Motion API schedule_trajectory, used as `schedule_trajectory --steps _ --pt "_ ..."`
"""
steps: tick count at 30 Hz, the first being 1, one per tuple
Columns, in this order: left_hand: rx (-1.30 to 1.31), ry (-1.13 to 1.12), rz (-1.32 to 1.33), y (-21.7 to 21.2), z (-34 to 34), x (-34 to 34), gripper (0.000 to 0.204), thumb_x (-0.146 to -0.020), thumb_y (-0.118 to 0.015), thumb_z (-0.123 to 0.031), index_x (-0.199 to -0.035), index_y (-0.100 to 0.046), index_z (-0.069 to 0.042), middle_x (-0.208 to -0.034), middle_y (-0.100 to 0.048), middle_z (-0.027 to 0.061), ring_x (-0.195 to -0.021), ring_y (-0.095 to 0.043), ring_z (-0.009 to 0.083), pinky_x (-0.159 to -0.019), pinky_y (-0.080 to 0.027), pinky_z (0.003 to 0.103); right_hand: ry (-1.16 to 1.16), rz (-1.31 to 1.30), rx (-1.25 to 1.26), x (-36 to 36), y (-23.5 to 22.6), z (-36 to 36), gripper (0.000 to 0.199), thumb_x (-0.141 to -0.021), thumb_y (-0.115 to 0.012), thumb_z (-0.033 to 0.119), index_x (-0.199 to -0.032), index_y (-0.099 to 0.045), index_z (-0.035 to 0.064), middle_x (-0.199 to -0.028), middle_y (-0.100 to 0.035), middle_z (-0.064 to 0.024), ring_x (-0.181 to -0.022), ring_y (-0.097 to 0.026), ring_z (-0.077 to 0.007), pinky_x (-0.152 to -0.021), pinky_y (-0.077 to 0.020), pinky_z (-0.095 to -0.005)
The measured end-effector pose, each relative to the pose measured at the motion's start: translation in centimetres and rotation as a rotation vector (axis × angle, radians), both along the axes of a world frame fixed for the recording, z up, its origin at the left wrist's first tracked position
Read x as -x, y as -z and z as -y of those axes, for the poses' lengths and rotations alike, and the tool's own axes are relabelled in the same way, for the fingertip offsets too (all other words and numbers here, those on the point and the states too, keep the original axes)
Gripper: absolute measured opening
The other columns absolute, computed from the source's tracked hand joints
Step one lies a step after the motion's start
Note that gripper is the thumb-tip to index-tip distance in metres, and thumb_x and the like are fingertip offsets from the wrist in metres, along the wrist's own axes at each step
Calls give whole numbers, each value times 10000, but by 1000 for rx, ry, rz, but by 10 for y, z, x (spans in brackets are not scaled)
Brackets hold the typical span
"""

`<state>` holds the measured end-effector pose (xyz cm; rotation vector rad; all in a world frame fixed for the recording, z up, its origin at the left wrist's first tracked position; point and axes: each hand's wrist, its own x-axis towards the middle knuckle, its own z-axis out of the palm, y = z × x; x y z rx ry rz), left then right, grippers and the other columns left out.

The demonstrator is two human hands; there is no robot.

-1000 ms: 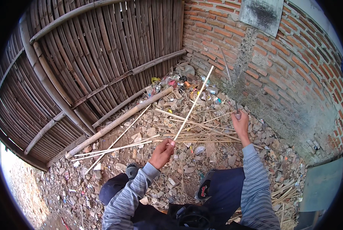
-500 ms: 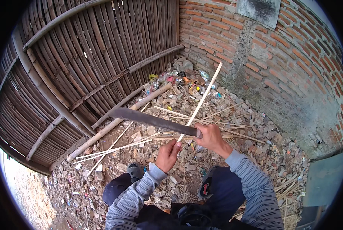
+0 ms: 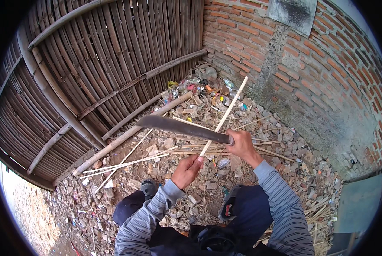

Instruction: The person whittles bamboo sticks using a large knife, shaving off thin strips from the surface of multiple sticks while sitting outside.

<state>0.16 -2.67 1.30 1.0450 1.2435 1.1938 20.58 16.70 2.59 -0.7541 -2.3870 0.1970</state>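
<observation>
- Left hand (image 3: 187,171): thumb and fingers pinching the near end of a pale stick (image 3: 231,109). Pinch looks like the only hold on it.
- Right hand (image 3: 241,146): fingers wrapped round the handle end of a long dark knife (image 3: 178,126); handle mostly hidden in the fist.
- Stick slants up and away from left hand, far end toward the brick wall (image 3: 293,85). Knife crosses it just beyond the left fingers, tip toward the slatted fence (image 3: 157,38). Can't tell if blade and stick really touch, or which edge is sharp.
- Main risk, I'd say: cut left thumb or fingers, if the blade skids down the stick toward the pinch; cause would be a bad angle or too much push.
- Stick could twist or tip: long piece, one end held, no second support seen.
- Stick could split or snap off-line if the blade bites too deep; thin wood, likely weak along the grain.
- Knife could swing low if the right grip slips; left shoe (image 3: 149,188) and right shoe (image 3: 228,209) are both below.
- Footing probably poor: rubble (image 3: 195,199) around the shoes; a shifting stone could jolt both hands.
- Loose sticks (image 3: 157,157) lie beyond the shoes; could trip a forward step.
</observation>
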Motion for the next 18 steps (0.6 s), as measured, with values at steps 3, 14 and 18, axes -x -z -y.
schedule_trajectory --steps 3,14,18 --pt "19 20 52 -4 6 0 414 -1114 -490 -375 -826 -535 -81 -639 -441 -56 -546 -407 55 -502 -336 256 116 -64 58 -8 -3 -20 210 -755 -760 164 -935 -735 57 -620 -660 -168 -576 -693 -356 -550 -543 -441" --pt "174 52 241 2 6 -1 408 -1112 -483 -374 -780 -433 -142 -596 -295 -80 -469 -259 67 -435 -199 274 -23 -32 -28 3 -4 17 253 -708 -761 147 -948 -747 72 -629 -681 -132 -565 -702 -322 -541 -546 -417" --pt "229 108 294 -3 3 2 407 -1111 -470 -397 -786 -418 -158 -581 -290 -85 -438 -236 62 -405 -170 276 -100 1 -99 -2 -7 10 214 -696 -746 131 -900 -726 71 -625 -677 -124 -555 -695 -306 -546 -548 -413"
